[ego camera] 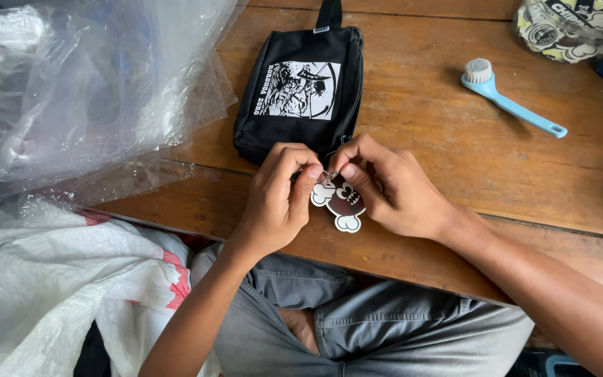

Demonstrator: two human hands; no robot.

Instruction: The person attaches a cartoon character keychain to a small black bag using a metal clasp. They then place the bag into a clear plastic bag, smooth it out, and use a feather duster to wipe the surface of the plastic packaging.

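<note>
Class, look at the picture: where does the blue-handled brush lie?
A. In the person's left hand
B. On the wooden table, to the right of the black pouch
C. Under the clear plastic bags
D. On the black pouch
B: the brush lies alone on the wooden table, right of the black pouch, clear of both hands.

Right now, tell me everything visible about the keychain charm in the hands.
The charm is a small flat cutout, dark brown in the middle with white bone-shaped lobes at its corners and a white outline; it looks like acrylic or rubber. A small metal ring sits at its top. It lies tilted over the wooden table, just below the black pouch. The left hand and right hand pinch the ring end with their fingertips; its lower lobe hangs free.
</note>
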